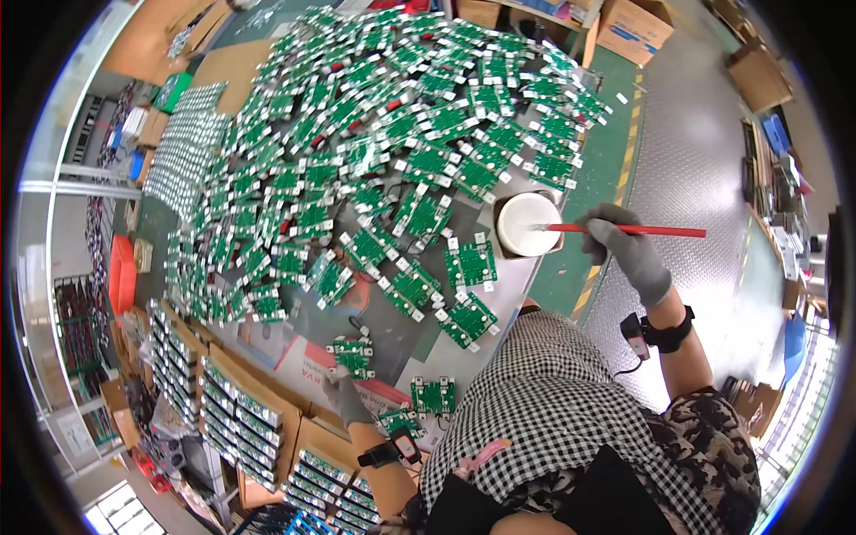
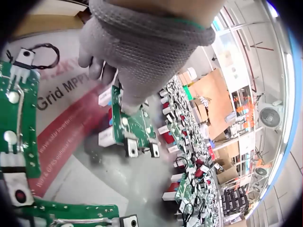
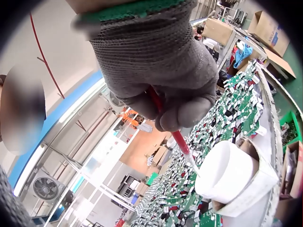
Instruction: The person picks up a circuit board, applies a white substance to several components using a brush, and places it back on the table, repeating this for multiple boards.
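The gloved right hand (image 1: pixel 624 250) grips a red brush (image 1: pixel 660 231), whose tip is over the mouth of a white tub (image 1: pixel 528 223) set in a small carton. In the right wrist view the fingers curl round the brush handle (image 3: pixel 182 142) and the bristles touch the rim of the tub (image 3: pixel 225 172). Near the table's front, the gloved left hand (image 1: pixel 348 398) is at a green circuit board (image 1: pixel 352 355). The left wrist view shows its fingertips pinching the edge of that board (image 2: pixel 137 124), which stands above the tabletop on white blocks.
Many green boards (image 1: pixel 357 152) cover the table. Two more boards (image 1: pixel 433 396) lie near the left wrist. Trays of boards (image 1: pixel 239 419) stand along the table's left front side. A cardboard box (image 1: pixel 635 31) is on the floor side at the back right.
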`<state>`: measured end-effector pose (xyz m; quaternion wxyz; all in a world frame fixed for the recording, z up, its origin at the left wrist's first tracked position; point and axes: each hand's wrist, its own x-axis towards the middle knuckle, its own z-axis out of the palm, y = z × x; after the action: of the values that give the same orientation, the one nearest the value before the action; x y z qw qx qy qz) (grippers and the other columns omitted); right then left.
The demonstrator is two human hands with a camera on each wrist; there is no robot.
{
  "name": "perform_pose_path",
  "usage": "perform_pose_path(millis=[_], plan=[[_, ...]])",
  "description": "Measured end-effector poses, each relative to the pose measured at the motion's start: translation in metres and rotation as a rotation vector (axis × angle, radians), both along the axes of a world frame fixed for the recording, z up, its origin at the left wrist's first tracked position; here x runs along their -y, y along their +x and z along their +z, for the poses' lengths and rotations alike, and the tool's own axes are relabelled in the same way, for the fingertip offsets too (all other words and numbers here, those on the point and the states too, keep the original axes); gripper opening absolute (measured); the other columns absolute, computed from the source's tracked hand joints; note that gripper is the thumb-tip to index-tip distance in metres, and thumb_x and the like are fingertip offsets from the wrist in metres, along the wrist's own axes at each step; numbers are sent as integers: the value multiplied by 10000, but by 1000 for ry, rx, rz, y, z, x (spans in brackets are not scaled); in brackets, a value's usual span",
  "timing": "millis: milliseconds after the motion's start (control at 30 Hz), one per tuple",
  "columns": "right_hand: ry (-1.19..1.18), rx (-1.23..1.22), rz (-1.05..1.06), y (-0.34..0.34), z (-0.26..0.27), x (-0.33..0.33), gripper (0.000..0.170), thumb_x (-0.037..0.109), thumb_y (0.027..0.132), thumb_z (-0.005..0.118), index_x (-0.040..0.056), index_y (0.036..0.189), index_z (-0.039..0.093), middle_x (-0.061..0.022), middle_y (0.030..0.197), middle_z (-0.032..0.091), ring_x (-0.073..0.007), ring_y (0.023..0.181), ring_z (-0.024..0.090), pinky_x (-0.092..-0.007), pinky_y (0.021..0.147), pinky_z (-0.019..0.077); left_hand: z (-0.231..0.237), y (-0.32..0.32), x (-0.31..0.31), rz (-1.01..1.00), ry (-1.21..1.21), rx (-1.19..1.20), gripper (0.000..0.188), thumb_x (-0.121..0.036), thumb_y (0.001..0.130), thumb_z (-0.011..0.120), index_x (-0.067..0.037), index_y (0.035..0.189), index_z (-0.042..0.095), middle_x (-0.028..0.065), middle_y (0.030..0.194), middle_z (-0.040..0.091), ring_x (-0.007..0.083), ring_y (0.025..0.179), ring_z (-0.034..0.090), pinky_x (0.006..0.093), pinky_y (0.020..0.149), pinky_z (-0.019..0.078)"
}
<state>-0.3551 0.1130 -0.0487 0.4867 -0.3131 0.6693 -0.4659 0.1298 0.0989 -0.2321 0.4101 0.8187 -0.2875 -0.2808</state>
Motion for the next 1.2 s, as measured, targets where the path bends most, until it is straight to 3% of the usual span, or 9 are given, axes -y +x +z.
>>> perform_pose_path(millis=[33, 133, 333, 467, 600, 633, 667, 933, 1200], plan=[[-4, -7, -21, -2, -4, 1, 182, 158, 882, 515, 9, 939, 605, -14, 689, 565, -64, 548, 506, -202, 515, 431, -7, 19, 3, -45, 190, -224, 320, -419, 821, 666, -102, 821, 626, -18, 648, 479, 120, 547, 438, 273, 494, 355], [76, 8, -3, -4, -18, 8, 154, 128, 876, 530, 12, 941, 609, -15, 710, 578, -63, 575, 531, -205, 529, 447, 6, -7, 7, -60, 249, -228, 279, -404, 823, 667, -145, 754, 591, -57, 569, 409, 73, 471, 333, 260, 436, 258], [41, -102, 94, 14, -57, 28, 122, 100, 864, 549, -4, 907, 595, -15, 684, 577, -85, 577, 552, -232, 528, 456, 0, -4, 25, -118, 105, -351, 207, -283, 845, 662, -80, 867, 628, -17, 724, 579, 85, 585, 498, 232, 502, 379], [134, 254, -58, 5, -50, 24, 128, 142, 866, 557, 36, 912, 611, -36, 652, 591, -63, 485, 494, -202, 431, 388, 23, -18, 34, -189, 20, -582, 197, -202, 850, 669, -42, 943, 602, 2, 775, 598, 104, 656, 562, 237, 570, 451], [80, 298, -206, -12, -31, 6, 219, 190, 881, 514, 11, 981, 590, -45, 638, 591, -71, 415, 448, -211, 383, 352, 38, -24, 39, -176, -197, -410, 383, -184, 861, 662, -8, 1135, 461, 71, 983, 588, 143, 794, 588, 248, 599, 465], [83, 293, -200, -14, -23, 2, 219, 190, 881, 514, 11, 981, 590, -45, 638, 591, -71, 415, 448, -211, 383, 352, 46, -20, 40, -234, -211, -399, 393, -188, 868, 656, 8, 1140, 452, 87, 1045, 558, 151, 876, 563, 283, 744, 484], [35, 328, -206, -16, -15, -2, 257, 207, 879, 502, -2, 1002, 587, -61, 648, 601, -87, 422, 473, -213, 391, 375, 63, -24, 41, -224, -210, -402, 393, -188, 868, 656, 8, 1140, 452, 87, 1045, 558, 151, 876, 563, 283, 744, 484], [-257, 688, 253, 44, 37, 21, 388, 275, 865, 505, -59, 1046, 581, -154, 731, 655, -224, 531, 625, -286, 480, 509, 207, -109, 71, -931, 75, -691, 531, -201, 793, 665, 22, 1233, 465, 92, 1067, 588, 148, 938, 571, 268, 821, 463], [-135, 425, 379, 59, 56, 33, 228, 159, 835, 529, -35, 904, 627, -68, 648, 620, -123, 525, 596, -222, 476, 471, 229, -126, 74, -1171, 330, -744, 537, -173, 794, 690, 37, 1244, 485, 105, 1108, 599, 159, 1012, 560, 299, 878, 446]])
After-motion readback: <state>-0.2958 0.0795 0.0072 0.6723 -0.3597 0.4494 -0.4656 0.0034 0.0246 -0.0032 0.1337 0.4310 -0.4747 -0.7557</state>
